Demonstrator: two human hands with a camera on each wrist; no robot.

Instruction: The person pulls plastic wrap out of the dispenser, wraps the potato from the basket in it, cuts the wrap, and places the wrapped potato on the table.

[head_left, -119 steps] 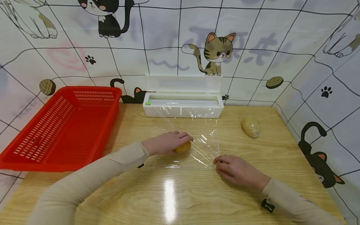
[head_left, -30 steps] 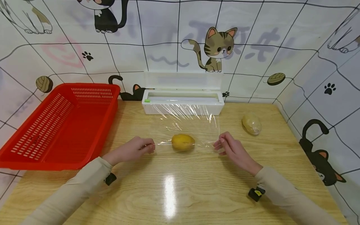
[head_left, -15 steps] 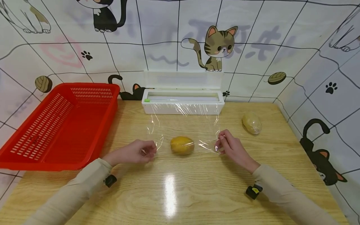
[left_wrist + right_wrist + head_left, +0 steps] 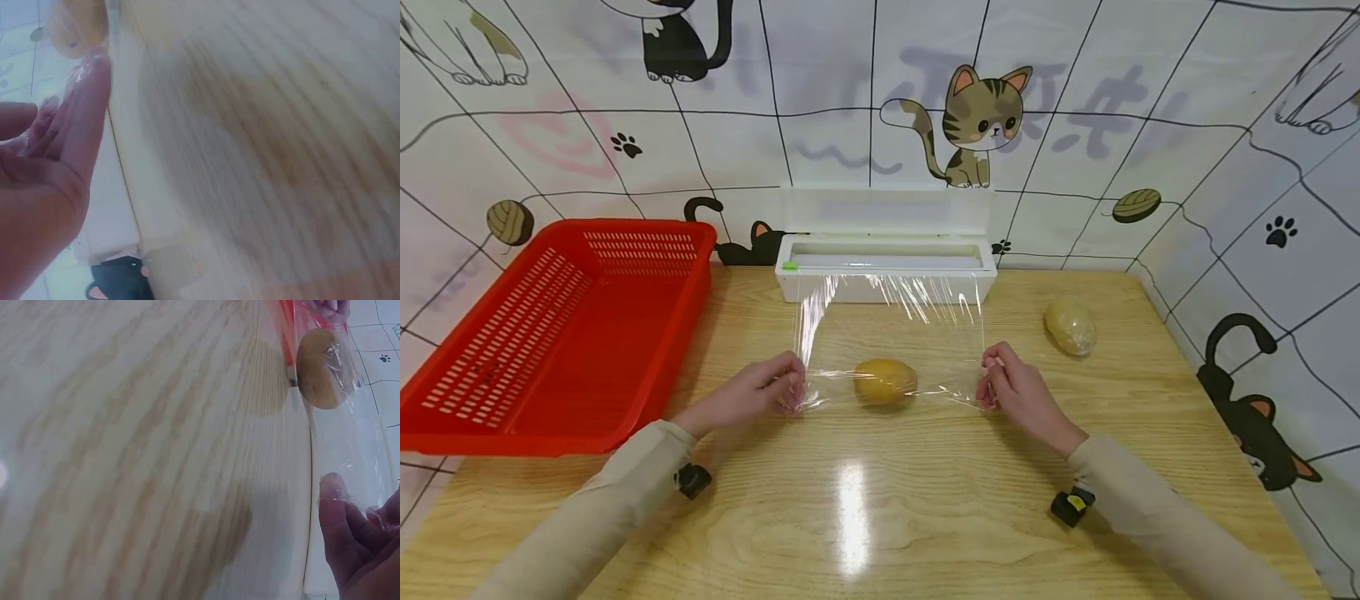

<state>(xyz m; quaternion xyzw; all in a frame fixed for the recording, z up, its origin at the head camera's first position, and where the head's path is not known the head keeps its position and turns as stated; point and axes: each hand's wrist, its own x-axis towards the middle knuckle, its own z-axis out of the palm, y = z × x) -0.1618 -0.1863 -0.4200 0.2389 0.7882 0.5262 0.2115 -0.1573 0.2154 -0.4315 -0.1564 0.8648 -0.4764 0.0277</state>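
Observation:
Clear cling film (image 4: pixel 895 329) stretches from a white dispenser box (image 4: pixel 886 287) toward me, over a yellow, oval, potato-like item (image 4: pixel 885 382) on the table. My left hand (image 4: pixel 763 385) pinches the film's near left corner. At the near right corner my right hand (image 4: pixel 1018 387) pinches the film between thumb and fingers. Both hands are apart from the yellow item, one on each side. In the right wrist view the film lies across the item (image 4: pixel 324 369), and my right fingers (image 4: pixel 334 515) have film over them. The left wrist view shows my left hand (image 4: pixel 56 156) partly cut off.
A red plastic basket (image 4: pixel 673 367) stands at the left of the wooden table (image 4: pixel 760 533). A film-wrapped pale yellow oval item (image 4: pixel 1071 326) lies at the back right. The box's lid (image 4: pixel 886 210) stands raised against the cat-patterned wall covering.
Four seconds ago my left hand rested on the yellow item; it has moved left to the film's corner. Since half a second ago, the film's left side has spread straighter. My right hand barely moved.

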